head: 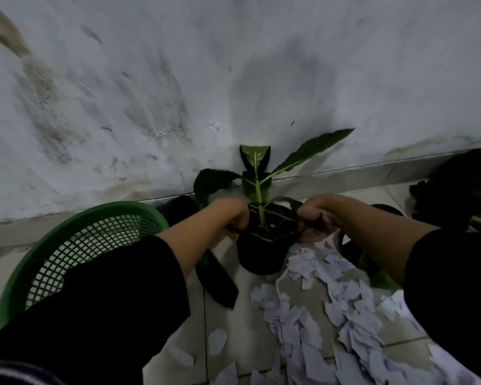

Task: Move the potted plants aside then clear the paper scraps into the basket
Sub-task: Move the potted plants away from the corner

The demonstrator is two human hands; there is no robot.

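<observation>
Far left: a green basket (75, 245) with net sides, tipped up on the tiled floor (0, 262) by the stained white wall (233, 65). Partly hidden by a black sleeve (100, 301).

Next along: the left hand (232, 216), fingers curled tight on the left rim of a black pot (264, 245). Grasping it, thumb side up.

In the middle: a potted plant (257, 179) with big green leaves, standing straight in that black pot. Dark soil inside. Pot close to the wall, at the top edge of the paper pile. On the floor or just lifted: cannot tell. A dark long leaf (220, 282) hanging down below the left hand, over the floor.

Just right of the pot: the right hand (315, 218), fingers curled and clenched on the right rim. Grasping the same pot.

Below and to the right: lots of torn white paper scraps (331, 315), spread in a messy heap on the floor, from under the pot down to the bottom edge.

Behind the right arm: another black pot (350, 248), mostly hidden. Far right, by the wall: a dark blurry plant (461, 184), too blurry to say more.
</observation>
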